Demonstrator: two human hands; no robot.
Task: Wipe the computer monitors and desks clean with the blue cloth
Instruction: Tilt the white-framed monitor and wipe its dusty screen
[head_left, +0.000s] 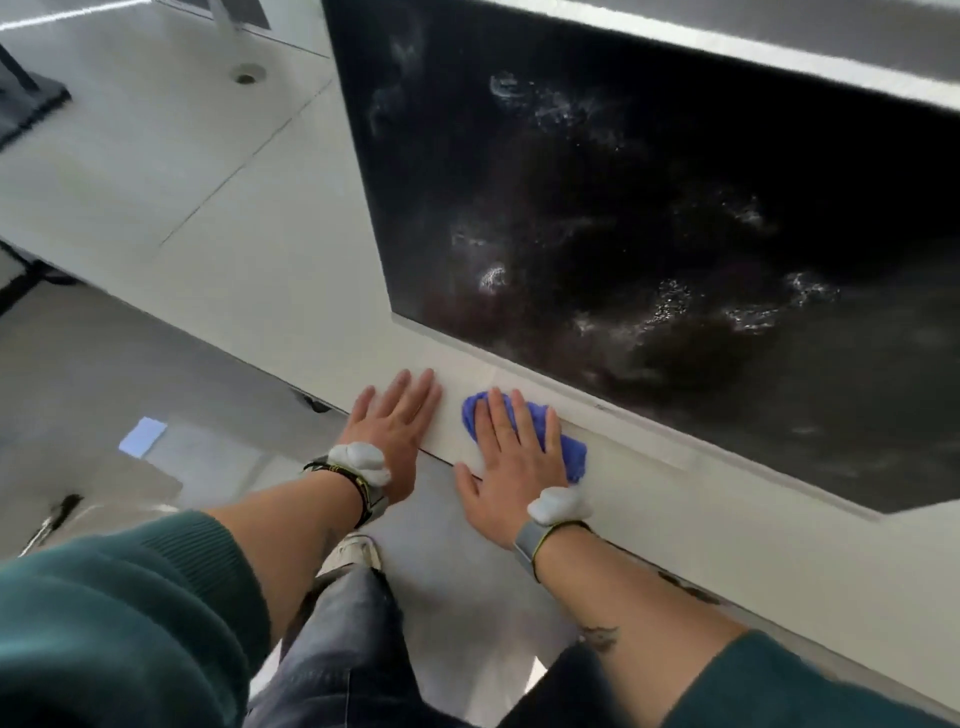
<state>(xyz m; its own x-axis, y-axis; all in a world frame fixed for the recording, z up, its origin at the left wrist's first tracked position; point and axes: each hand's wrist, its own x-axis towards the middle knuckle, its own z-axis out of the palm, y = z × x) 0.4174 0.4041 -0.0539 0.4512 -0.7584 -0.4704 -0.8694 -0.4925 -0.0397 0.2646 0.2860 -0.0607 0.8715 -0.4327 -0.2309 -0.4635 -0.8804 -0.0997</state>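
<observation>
the right hand (511, 467) lies flat on the blue cloth (571, 457), fingers straight and slightly spread, pressing the bunched cloth onto the white desk (260, 249) rather than gripping it. a flat palm likely spreads the pressure so more of the cloth meets the surface on a stroke. the cloth sits near the desk's front edge, just below the lower edge of the monitor (623, 208), and blue shows past the fingertips and beside the little finger.

the left hand (395, 426) holds nothing. it rests open beside the cloth without touching it, fingers straight and close together, palm over the desk's front edge. it probably braces the person as they lean in.

the dark monitor screen carries pale smears and speckles in many patches, so it looks not yet wiped clean. the step in hand seems to be the strip of desk in front of it.

each wrist wears a band with a white lump on top (358, 465). no brand or writing can be read anywhere. a tiny mark on the monitor's lower frame (602, 408) is too small to make out.
</observation>
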